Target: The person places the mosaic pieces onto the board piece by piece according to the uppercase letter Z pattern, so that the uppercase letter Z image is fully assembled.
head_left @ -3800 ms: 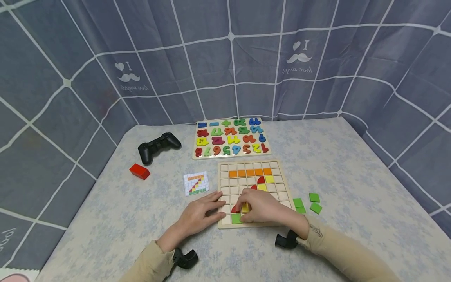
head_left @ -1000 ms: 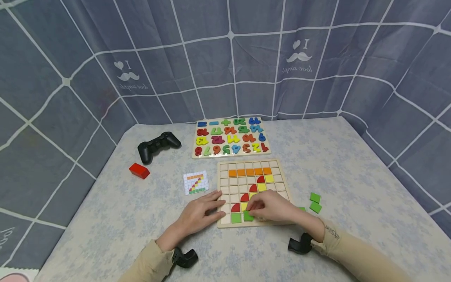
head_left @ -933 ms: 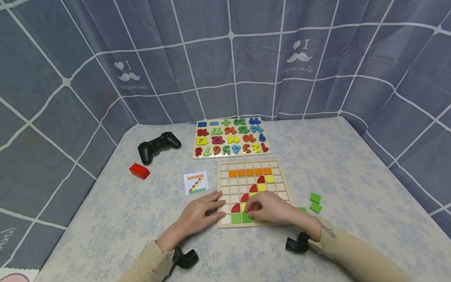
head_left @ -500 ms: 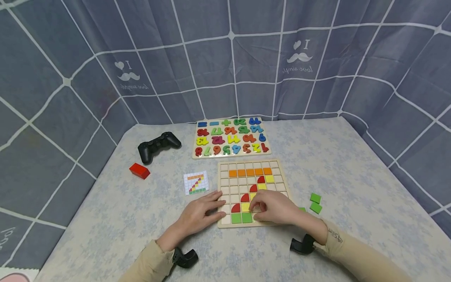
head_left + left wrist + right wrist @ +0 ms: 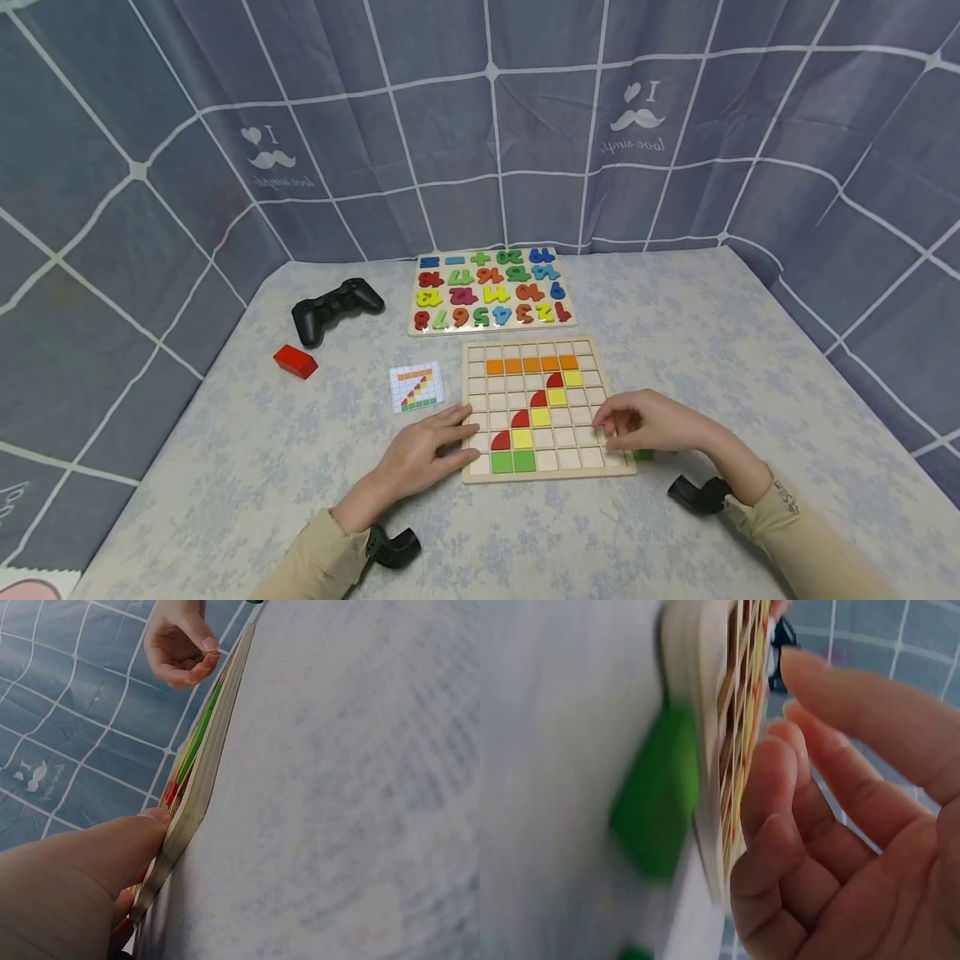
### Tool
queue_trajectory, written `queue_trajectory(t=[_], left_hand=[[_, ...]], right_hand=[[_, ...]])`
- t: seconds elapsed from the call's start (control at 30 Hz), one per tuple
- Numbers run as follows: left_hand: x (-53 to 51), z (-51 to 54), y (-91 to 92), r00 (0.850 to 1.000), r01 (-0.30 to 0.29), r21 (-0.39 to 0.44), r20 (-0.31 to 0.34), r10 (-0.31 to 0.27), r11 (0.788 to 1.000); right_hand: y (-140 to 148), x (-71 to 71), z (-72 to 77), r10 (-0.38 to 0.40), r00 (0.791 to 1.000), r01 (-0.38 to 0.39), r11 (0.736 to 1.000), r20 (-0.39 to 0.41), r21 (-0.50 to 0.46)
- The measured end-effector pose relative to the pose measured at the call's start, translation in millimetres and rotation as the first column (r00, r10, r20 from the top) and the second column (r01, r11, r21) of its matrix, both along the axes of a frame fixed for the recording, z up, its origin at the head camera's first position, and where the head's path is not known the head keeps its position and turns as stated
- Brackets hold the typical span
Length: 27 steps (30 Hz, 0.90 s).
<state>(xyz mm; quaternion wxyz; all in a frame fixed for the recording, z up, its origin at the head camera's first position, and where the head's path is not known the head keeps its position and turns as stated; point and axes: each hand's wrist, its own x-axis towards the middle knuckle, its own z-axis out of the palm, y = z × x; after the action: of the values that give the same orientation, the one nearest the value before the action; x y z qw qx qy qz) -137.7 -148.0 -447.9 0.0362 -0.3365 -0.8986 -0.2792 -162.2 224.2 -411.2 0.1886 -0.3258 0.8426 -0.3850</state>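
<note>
A wooden grid board (image 5: 551,477) lies on the table, bearing an orange row, a diagonal of red and yellow pieces and two green square tiles (image 5: 513,461) at the lower left. My left hand (image 5: 423,450) rests on the board's left edge, fingers extended; in the left wrist view its thumb (image 5: 112,844) touches the corner. Over the right edge hovers my right hand (image 5: 660,423), fingers loosely bent and holding nothing. Beneath it a loose green tile (image 5: 643,455) peeks out, also visible as a blurred green tile (image 5: 660,795) beside the board in the right wrist view.
A pattern card (image 5: 417,387) lies left of the board. Behind stands a number puzzle (image 5: 492,292) lying flat. A black game controller (image 5: 337,310) and a red block (image 5: 296,362) are at the left. A grid-patterned curtain (image 5: 540,150) encloses the table.
A second green tile was set into the board's bottom row beside the first. My right hand has let go and moved right to the board's edge. The left hand has stayed put.
</note>
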Motion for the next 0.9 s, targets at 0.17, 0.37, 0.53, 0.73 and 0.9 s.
queue_trajectory(t=[0.17,0.37,0.53,0.73,0.9], left_hand=[[0.0,-0.2,0.4,1.000,0.003,-0.001,0.006,-0.003,1.000],[-0.5,-0.4,0.5,1.000,0.001,0.001,0.003,-0.001,1.000],[-0.2,-0.6,0.6,1.000,0.000,-0.002,0.009,0.000,1.000],[0.3,-0.7,0.2,1.000,-0.003,-0.001,0.007,0.003,1.000],[0.2,-0.5,0.0,1.000,-0.005,-0.001,0.007,0.005,1.000]], right_hand=[[17,-6.7,0.5,-0.011,1.000,0.012,1.000,0.029,-0.017],[28,-10.8,-0.4,0.014,1.000,-0.014,1.000,0.021,-0.024],[33,-11.8,-2.7,0.033,0.997,-0.030,0.999,0.072,-0.035],[36,-12.7,-5.3,0.050,0.993,-0.046,0.998,0.104,-0.041],[37,-14.1,-7.2,0.068,0.991,-0.065,0.997,0.112,-0.031]])
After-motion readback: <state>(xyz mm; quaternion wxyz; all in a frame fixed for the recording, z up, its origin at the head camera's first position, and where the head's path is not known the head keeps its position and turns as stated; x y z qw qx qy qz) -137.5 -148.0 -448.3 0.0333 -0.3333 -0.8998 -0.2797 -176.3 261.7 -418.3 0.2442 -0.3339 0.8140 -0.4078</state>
